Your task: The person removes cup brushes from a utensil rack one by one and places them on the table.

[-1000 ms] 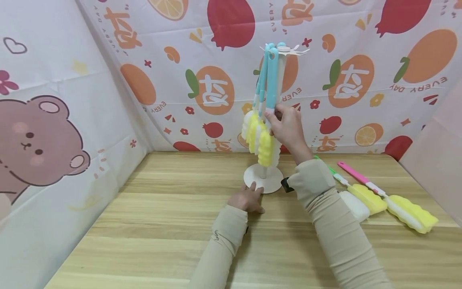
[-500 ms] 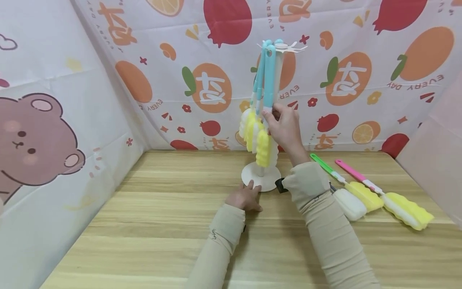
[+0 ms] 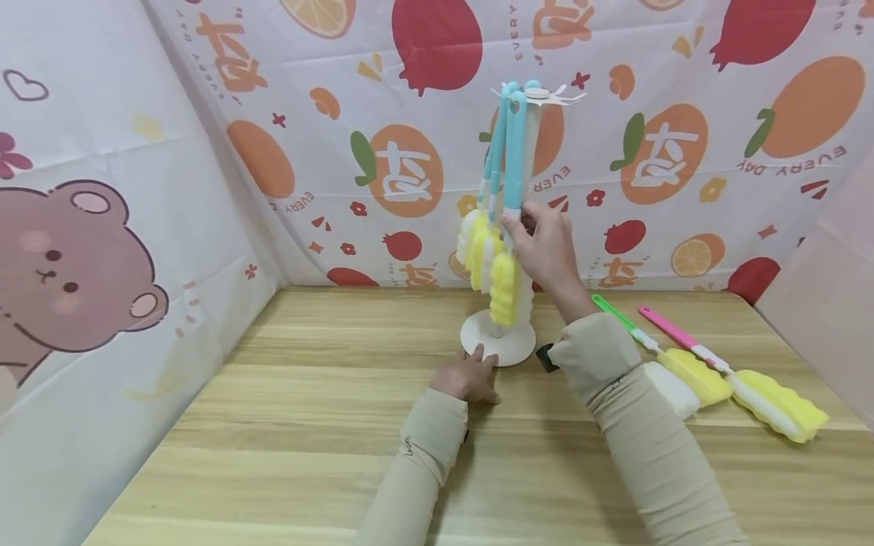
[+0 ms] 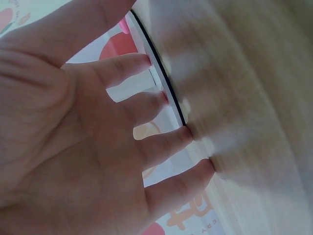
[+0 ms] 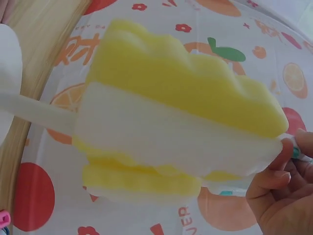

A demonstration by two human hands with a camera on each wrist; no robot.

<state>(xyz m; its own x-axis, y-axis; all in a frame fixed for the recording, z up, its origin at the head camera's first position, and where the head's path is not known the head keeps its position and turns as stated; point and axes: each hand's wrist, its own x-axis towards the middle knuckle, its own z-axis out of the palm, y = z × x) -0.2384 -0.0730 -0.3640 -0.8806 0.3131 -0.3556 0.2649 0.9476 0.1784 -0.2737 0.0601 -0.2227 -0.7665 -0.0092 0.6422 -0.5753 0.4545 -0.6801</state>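
My right hand [image 3: 546, 243] pinches a sponge bottle brush [image 3: 503, 292] at the lower end of its light blue handle. The brush hangs from a white rack [image 3: 537, 95] with hooked arms on top, and its yellow-and-white sponge [image 5: 181, 103] fills much of the right wrist view. Other blue-handled brushes [image 3: 493, 171] hang close beside it on the left. Down at the rack's round base [image 3: 514, 353], my left hand [image 3: 466, 378] rests its straight, spread fingers on the rim. The left wrist view shows those fingertips [image 4: 164, 97] along the base's edge.
On the wooden table [image 3: 307, 425], to the right, lie a pink-handled sponge brush [image 3: 771, 402], a green-handled one [image 3: 693, 375] and a white sponge head [image 3: 672, 390] partly behind my right sleeve. A fruit-printed cloth [image 3: 307, 152] stands behind the rack.
The pinched brush has turned slightly and its sponge sits a little lower; my right hand has come down with it. My left hand stays at the base.
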